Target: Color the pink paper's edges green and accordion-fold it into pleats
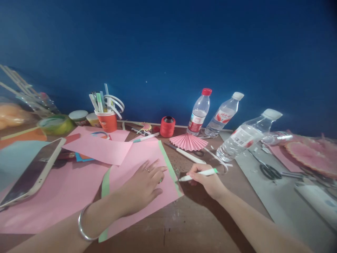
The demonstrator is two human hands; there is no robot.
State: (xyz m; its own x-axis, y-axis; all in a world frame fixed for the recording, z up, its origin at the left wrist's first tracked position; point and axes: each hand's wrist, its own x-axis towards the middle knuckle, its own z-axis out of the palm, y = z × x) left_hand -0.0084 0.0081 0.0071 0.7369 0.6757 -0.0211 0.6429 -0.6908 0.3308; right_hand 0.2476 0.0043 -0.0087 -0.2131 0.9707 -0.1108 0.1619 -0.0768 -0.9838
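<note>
My left hand (143, 184) rests on a pink paper sheet (137, 158) with green strips along its left and right edges, fingers curled and pressed down on it. A silver bangle (83, 225) circles that wrist. My right hand (207, 181) grips a white pen (200, 174) with a green end, its tip touching the sheet's right green edge. Both sit on the brown table (184, 221).
A folded pink paper fan (188, 141), a red thread spool (167, 126), three water bottles (199, 112), an orange cup of pens (106, 119), a phone (34, 172) at left, scissors (268, 171) and pink paper pieces at right. Blue wall behind.
</note>
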